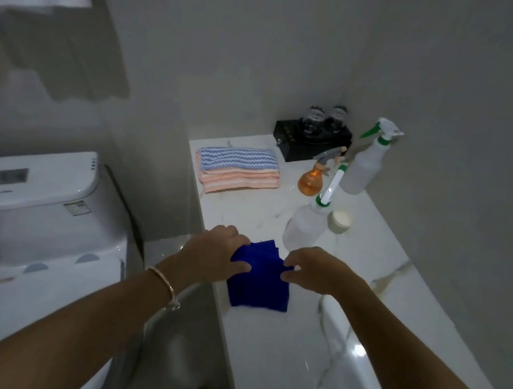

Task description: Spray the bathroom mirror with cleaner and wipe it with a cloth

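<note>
Your left grip (214, 250) and right grip (313, 271) are pinching the blue cloth (256, 288) by the desk's (261, 356) left edge, spray bottle (304, 226) beyond.

A folded deep-blue cloth (258, 286) lies flat near the left edge of the white counter (261, 356), its far end pinched by the left hand (216, 250) and the right hand (317, 271), while a cloudy white spray bottle (304, 229) with a green-and-white trigger stands upright just beside it at 1 o'clock.
</note>
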`<control>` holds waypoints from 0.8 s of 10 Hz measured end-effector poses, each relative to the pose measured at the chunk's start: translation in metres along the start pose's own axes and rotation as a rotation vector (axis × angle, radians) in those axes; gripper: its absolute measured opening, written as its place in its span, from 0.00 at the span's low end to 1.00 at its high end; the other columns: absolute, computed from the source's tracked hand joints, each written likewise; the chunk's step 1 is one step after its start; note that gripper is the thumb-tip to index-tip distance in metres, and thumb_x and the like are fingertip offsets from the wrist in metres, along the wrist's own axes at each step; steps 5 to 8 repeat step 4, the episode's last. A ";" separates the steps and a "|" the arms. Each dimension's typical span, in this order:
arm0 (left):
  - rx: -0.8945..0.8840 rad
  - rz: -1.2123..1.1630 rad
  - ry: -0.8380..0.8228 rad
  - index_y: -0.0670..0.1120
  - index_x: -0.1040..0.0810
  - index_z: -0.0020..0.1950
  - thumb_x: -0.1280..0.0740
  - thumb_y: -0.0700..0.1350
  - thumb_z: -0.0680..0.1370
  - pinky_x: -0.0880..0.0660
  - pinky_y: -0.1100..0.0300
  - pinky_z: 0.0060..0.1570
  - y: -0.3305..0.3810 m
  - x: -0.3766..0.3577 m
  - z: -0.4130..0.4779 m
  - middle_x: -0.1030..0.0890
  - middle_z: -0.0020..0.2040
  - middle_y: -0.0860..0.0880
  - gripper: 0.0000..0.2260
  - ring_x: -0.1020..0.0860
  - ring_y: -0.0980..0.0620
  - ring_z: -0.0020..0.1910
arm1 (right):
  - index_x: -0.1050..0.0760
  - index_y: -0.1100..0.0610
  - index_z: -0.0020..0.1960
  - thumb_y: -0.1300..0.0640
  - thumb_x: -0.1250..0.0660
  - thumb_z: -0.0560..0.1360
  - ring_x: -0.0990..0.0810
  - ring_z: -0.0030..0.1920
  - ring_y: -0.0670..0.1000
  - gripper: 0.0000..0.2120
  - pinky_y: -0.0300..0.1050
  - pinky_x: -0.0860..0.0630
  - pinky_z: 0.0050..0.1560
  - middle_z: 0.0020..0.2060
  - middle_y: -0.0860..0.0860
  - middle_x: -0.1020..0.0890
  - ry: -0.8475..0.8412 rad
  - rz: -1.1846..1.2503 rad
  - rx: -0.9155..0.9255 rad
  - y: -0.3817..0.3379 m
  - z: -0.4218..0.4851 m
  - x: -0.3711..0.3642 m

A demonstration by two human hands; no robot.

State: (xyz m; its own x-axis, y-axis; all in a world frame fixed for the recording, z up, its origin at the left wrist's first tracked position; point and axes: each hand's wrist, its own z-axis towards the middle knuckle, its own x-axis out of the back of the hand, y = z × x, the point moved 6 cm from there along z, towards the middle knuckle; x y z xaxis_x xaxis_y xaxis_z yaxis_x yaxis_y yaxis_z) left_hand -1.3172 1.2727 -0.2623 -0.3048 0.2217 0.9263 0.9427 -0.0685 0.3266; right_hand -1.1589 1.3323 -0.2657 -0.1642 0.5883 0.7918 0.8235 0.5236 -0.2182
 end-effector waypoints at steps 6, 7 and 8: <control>-0.132 0.041 -0.070 0.53 0.39 0.74 0.40 0.58 0.78 0.33 0.55 0.63 0.080 0.050 0.028 0.34 0.71 0.50 0.25 0.35 0.51 0.68 | 0.31 0.50 0.69 0.44 0.37 0.77 0.27 0.63 0.50 0.23 0.46 0.29 0.63 0.66 0.50 0.26 0.193 0.115 -0.173 0.045 -0.066 0.044; -0.132 0.041 -0.070 0.53 0.39 0.74 0.40 0.58 0.78 0.33 0.55 0.63 0.080 0.050 0.028 0.34 0.71 0.50 0.25 0.35 0.51 0.68 | 0.31 0.50 0.69 0.44 0.37 0.77 0.27 0.63 0.50 0.23 0.46 0.29 0.63 0.66 0.50 0.26 0.193 0.115 -0.173 0.045 -0.066 0.044; -0.132 0.041 -0.070 0.53 0.39 0.74 0.40 0.58 0.78 0.33 0.55 0.63 0.080 0.050 0.028 0.34 0.71 0.50 0.25 0.35 0.51 0.68 | 0.31 0.50 0.69 0.44 0.37 0.77 0.27 0.63 0.50 0.23 0.46 0.29 0.63 0.66 0.50 0.26 0.193 0.115 -0.173 0.045 -0.066 0.044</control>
